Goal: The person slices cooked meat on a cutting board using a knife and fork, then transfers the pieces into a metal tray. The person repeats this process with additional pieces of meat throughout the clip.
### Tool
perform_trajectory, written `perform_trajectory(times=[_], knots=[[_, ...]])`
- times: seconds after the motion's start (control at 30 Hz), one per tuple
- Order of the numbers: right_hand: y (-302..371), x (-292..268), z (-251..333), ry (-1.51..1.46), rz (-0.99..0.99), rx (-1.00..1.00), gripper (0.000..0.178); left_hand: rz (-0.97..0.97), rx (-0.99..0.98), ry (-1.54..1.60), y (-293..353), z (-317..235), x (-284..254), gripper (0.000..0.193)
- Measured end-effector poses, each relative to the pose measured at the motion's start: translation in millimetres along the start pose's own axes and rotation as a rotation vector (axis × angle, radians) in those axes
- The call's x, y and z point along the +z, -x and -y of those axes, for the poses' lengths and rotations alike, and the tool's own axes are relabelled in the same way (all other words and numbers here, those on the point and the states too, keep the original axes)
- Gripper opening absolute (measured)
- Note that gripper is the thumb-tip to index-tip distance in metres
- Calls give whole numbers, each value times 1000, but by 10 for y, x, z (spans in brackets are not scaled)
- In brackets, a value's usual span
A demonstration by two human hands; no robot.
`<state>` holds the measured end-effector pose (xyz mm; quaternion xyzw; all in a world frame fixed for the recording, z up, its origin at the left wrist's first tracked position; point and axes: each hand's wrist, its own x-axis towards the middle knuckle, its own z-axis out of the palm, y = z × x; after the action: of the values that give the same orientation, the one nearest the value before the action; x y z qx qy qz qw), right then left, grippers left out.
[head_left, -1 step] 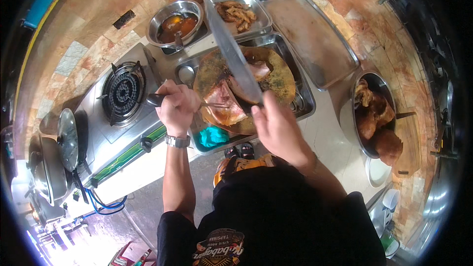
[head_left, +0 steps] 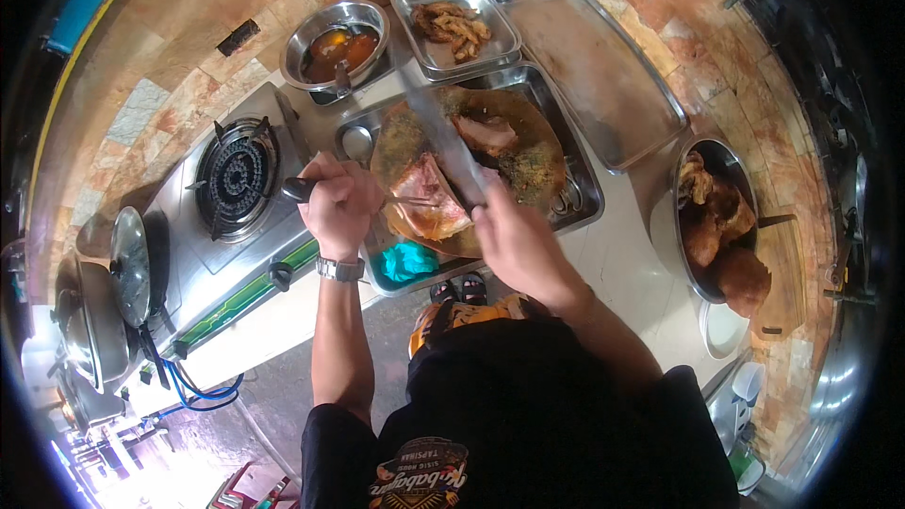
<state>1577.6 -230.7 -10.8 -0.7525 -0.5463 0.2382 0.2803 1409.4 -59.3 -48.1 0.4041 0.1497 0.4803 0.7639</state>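
My left hand (head_left: 341,203) is closed around a carving fork (head_left: 300,190) with a dark handle. Its prongs rest on a piece of cooked meat (head_left: 426,190) with pinkish flesh and browned skin. In my right hand (head_left: 509,238) is a large knife (head_left: 443,137), its broad blade slanting away to the upper left and blurred by motion. The blade lies along the meat's right side, hiding part of it. Farther back, a cut slab of meat (head_left: 486,135) sits on the same round wooden chopping board (head_left: 535,146), which stands in a metal tray (head_left: 589,193).
A turquoise cloth (head_left: 409,262) lies in the tray's near left corner. Behind are a bowl of brown sauce (head_left: 339,49), a pan of fried pieces (head_left: 454,30) and a flat tray (head_left: 603,75). A gas stove (head_left: 238,174) stands left; a pot of meat (head_left: 702,226) stands right.
My right hand and the knife have shifted slightly left, so the blade sits closer to the forked meat and more of the rear slab shows. My left hand keeps its place.
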Motion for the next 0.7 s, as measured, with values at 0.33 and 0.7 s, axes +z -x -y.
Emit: perform_trajectory(times=[0.33,0.7], knots=[[28,51,-398,31,43,64,27,-7,170,-3,181,56,56,18],[-117,146,-271,120,64,83,27,-137,179,-117,161,36,117,18]])
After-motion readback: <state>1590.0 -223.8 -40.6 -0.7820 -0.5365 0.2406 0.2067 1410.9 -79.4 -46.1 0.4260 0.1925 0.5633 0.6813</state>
